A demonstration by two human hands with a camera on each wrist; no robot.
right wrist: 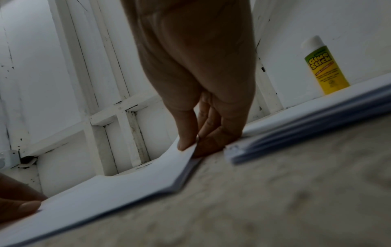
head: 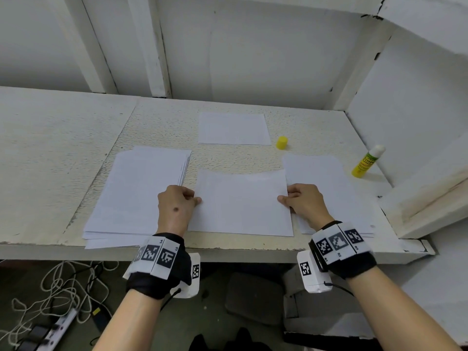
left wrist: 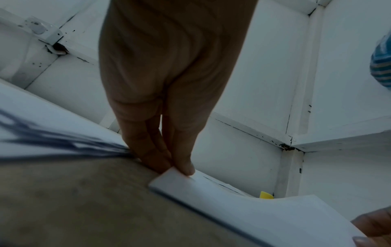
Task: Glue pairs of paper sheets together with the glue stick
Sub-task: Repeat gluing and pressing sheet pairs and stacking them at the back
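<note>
Pinching sheet edges, left hand, right hand

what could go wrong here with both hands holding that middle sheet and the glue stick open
1. The glue stick stands uncapped, its yellow cap lying apart, so the tip may dry.
2. The left hand and right hand pinch the centre sheet at opposite edges; its far edge bows, so it may land creased or misaligned.
3. The left stack is fanned and overhangs the table edge; a nudge might spill it.

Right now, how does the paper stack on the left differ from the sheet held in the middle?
The left stack is thick, with many fanned edges; the middle sheet is thin. The stack lies flat, untouched; the sheet is pinched by the left hand and right hand, its far edge lifted. Both are white.
</note>
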